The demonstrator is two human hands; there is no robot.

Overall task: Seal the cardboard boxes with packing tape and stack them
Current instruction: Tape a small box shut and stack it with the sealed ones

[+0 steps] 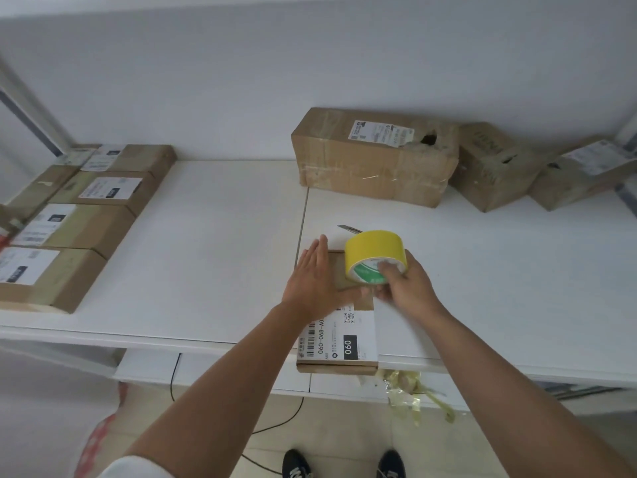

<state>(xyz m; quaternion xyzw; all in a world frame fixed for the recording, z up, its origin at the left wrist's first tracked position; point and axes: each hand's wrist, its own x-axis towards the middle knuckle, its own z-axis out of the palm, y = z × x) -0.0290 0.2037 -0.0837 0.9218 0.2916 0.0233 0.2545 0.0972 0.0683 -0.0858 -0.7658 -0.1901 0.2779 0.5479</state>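
While you lean over the tabletop, both hands work on one small box.
Right hand: your right hand point(405, 284) grips the yellow tape roll point(374, 255), fingers curled into its green-and-white core, the roll standing on edge on the far end of the box.
Left hand: your left hand point(315, 277) lies flat, fingers straight and together, pressing the top of the small box point(339, 343).
Small box: it sits at the near edge of the tabletop point(213, 236), its near end hanging slightly over; a white shipping label point(339, 338) marked 060 covers its near half.
Behind the roll: a slim dark tool point(350, 229) pokes out on the tabletop; what it is cannot be told.
Tabletop: white, two panels meeting at a seam that runs back from the box.
Left stack point(79, 215): at least five labelled cardboard boxes, packed close in rows.
Right group: three larger boxes along the wall, the big box point(372, 157) with a torn hole on top, a second box point(493, 167) touching it, a third box point(582, 174) beyond.
Room: plain white wall point(310, 63), pale tiled floor point(327, 443).
Below the edge: crumpled yellowish tape scraps point(413, 391) hang down, a black cable point(175, 374) trails, and your two dark shoes point(296, 464) show.
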